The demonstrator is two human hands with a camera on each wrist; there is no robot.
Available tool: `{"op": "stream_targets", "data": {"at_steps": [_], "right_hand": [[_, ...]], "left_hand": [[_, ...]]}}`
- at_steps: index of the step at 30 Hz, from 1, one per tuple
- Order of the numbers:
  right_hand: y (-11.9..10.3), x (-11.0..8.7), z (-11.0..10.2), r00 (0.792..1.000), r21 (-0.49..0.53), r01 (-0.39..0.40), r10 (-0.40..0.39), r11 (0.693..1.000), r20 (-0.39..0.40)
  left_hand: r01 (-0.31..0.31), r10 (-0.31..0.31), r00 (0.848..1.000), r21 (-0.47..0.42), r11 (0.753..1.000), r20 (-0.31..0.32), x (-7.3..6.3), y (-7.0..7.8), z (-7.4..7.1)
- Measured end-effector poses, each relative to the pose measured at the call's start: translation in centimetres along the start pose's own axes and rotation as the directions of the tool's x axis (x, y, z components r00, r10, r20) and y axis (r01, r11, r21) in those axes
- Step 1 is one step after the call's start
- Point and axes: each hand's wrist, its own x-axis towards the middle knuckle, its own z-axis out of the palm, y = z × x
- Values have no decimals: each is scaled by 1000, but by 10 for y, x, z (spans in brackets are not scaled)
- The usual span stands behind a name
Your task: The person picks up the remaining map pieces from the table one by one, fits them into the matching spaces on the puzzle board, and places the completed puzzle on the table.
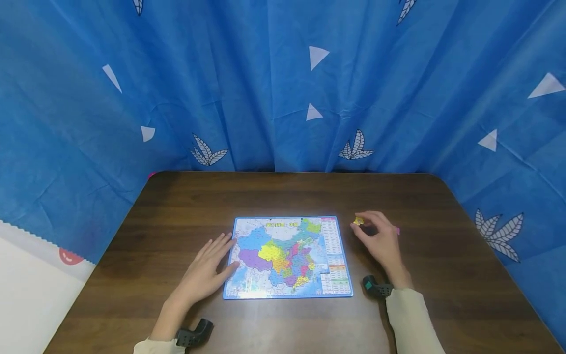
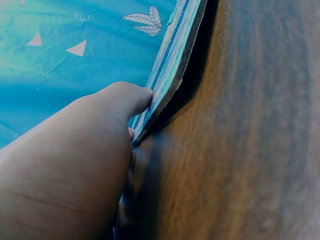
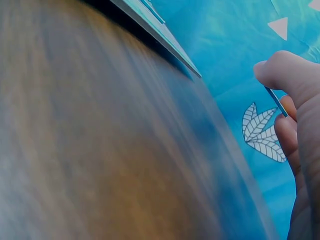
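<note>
A map puzzle board (image 1: pixel 287 290) with a blue rim and a colourful map of China lies flat on the table. My left hand (image 1: pixel 205 270) rests at its left edge, fingers spread and straight, with the thumb over the rim. In the left wrist view, the thumb (image 2: pixel 132 97) touches the board's edge (image 2: pixel 175 75). Off the board's right side, my right hand (image 1: pixel 380 238) pinches a small yellow puzzle piece (image 1: pixel 358 221) between thumb and fingertips, above the table. The right wrist view shows that piece (image 3: pixel 276 101) edge-on, as a thin strip.
A dark wooden table (image 1: pixel 185 196) lies under everything. Something small and pink (image 1: pixel 397 230) shows just behind the right hand, mostly hidden. Blue patterned curtain (image 1: pixel 274 98) hangs along the table's back and sides. Dark wrist cameras (image 1: pixel 376 286) sit on both wrists.
</note>
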Motion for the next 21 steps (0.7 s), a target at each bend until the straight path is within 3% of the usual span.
{"op": "stream_targets", "data": {"at_steps": [6,21], "right_hand": [[-5,0,2,999,1,-29,29,1000,27],[-12,-1,11,999,40,19,-20,999,34]], "left_hand": [[1,-1,1000,9,1000,1,-1,-2,3],[4,-4,1000,2,1000,-12,-3,0,2]]}}
